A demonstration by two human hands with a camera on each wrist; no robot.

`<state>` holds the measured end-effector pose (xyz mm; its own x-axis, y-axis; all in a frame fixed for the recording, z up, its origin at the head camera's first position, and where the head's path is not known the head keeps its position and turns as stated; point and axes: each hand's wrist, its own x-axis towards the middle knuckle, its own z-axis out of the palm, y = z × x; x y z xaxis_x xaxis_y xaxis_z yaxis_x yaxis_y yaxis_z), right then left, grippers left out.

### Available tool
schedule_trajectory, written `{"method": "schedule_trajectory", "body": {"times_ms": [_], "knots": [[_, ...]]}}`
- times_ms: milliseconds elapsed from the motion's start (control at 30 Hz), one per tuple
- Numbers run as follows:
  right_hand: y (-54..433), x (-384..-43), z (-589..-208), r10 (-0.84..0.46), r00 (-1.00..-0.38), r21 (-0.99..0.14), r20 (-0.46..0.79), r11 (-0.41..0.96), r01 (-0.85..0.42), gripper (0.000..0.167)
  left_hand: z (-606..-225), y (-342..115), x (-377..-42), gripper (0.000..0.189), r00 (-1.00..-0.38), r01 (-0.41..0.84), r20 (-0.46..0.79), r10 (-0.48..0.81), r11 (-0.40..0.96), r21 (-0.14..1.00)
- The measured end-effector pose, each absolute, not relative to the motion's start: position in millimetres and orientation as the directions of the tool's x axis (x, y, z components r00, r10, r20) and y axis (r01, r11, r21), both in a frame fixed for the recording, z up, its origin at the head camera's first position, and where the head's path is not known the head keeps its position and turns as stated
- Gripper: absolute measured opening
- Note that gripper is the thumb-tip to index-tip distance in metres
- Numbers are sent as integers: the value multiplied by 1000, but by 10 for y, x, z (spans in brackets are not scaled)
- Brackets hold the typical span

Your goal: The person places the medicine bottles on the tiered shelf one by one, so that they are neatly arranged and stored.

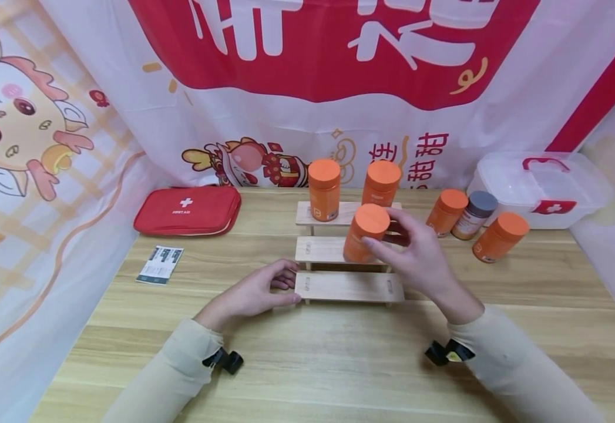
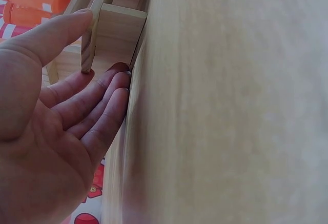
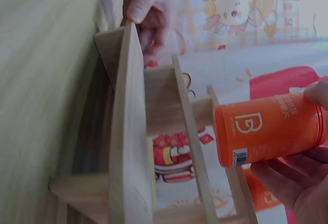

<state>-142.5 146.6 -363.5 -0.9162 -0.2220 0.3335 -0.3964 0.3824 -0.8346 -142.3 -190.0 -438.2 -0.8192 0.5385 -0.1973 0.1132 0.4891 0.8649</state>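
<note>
A three-tier wooden stepped rack (image 1: 349,286) stands on the table. My left hand (image 1: 262,288) grips the left end of its lowest tier; in the left wrist view the thumb (image 2: 56,34) lies on the board's top and the index finger comes from beneath. With thumb and fingers, my right hand (image 1: 418,252) holds an orange bottle (image 3: 266,129) with an orange lid. The bottle is close over the middle tier (image 1: 318,249). On the top tier stand two similar orange bottles, one at left (image 1: 324,194) and one at right (image 1: 381,182), the latter partly hidden by the held bottle.
Right of the rack stand two more orange bottles (image 1: 446,212) (image 1: 500,237) and a grey-lidded bottle (image 1: 474,216). Behind them is a clear-white first-aid box (image 1: 529,194). A red first-aid pouch (image 1: 185,214) and a printed card (image 1: 160,264) lie at left. A printed cloth (image 1: 265,129) hangs behind.
</note>
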Motion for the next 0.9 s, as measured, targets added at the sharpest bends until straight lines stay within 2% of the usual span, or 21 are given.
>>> {"method": "schedule_trajectory", "body": {"times_ms": [333,900], "knots": [[1187,-1502,-3707,-244,-915,-870,321,305,-386,57,-4384,-1902,-1423,59,-820,126,-199,536,509,852],[894,-1607,-3680,-250,-926,-884,283,307,-353,57,-4379,-1908,-1423,60,-831,113,-223,509,548,829]]}}
